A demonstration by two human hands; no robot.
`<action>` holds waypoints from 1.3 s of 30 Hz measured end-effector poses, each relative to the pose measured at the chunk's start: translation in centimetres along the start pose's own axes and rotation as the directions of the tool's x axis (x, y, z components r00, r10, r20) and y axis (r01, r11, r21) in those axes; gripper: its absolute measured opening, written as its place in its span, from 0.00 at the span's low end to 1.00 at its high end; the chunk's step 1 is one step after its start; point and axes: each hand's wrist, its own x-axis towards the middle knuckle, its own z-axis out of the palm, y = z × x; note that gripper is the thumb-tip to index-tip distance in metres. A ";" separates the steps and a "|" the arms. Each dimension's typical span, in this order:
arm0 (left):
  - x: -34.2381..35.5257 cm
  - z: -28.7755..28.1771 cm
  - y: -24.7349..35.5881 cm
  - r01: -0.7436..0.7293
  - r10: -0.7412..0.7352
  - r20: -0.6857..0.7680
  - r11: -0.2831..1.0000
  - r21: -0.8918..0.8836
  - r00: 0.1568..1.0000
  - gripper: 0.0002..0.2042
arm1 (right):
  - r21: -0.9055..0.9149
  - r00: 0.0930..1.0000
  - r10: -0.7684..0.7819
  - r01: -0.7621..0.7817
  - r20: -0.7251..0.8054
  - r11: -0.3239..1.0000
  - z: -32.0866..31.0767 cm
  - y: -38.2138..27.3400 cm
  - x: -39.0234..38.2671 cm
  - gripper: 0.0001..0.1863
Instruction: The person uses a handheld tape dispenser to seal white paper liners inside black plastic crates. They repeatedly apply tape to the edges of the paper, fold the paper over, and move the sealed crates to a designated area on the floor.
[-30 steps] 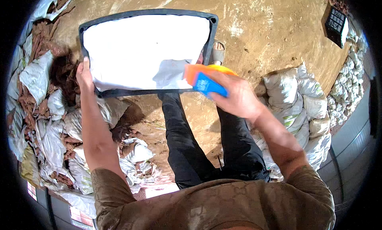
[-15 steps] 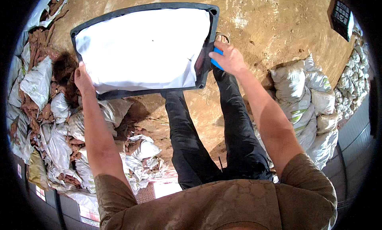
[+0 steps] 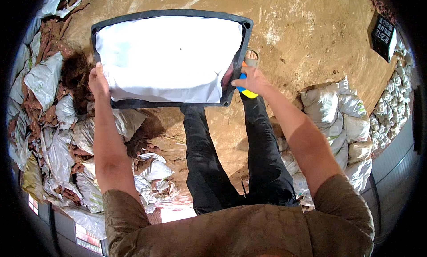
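Between my hands is a black plastic crate [image 3: 171, 13], held out in front of my legs. A white sheet [image 3: 169, 59] covers most of its opening and hides whatever lies under it; a strip of dark red shows at the right end. My left hand [image 3: 98, 81] grips the crate's left end, thumb at the rim. At the right end, my right hand [image 3: 254, 80] is closed on the crate's side. A blue, yellow and orange piece [image 3: 248, 94] shows under that hand; I cannot tell whether it is loose or fixed to the crate.
White woven sacks [image 3: 44, 81] and reddish-brown roots [image 3: 38, 110] are heaped along the left. More filled sacks [image 3: 322, 106] are stacked at the right. Another black crate [image 3: 382, 37] rests on the brown dirt floor [image 3: 302, 34] at the far right.
The crate has shifted a little to the right and nearer, with both hands still on it. Yellow and orange now show on the piece under my right hand, where mostly blue showed before.
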 end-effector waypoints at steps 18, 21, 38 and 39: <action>-33.9 8.8 14.1 0.379 0.013 0.739 0.852 -0.361 0.674 0.19 | 0.151 0.916 -0.386 0.369 0.107 0.917 -7.1 -6.7 -20.7 0.38; -35.9 7.8 12.9 0.491 0.072 0.749 0.713 -0.501 0.659 0.18 | 0.097 0.882 -0.445 0.435 0.154 0.895 -6.0 -7.0 -20.6 0.41; -37.6 3.2 -1.0 0.465 -0.461 0.452 -0.093 -0.880 0.763 0.07 | -0.420 0.721 -0.521 0.691 0.457 0.589 -2.6 -27.3 -19.8 0.30; -36.9 3.2 -1.5 0.457 -0.562 0.395 -0.033 -0.889 0.727 0.10 | -0.436 0.708 -0.548 0.707 0.446 0.557 -2.9 -28.0 -19.3 0.29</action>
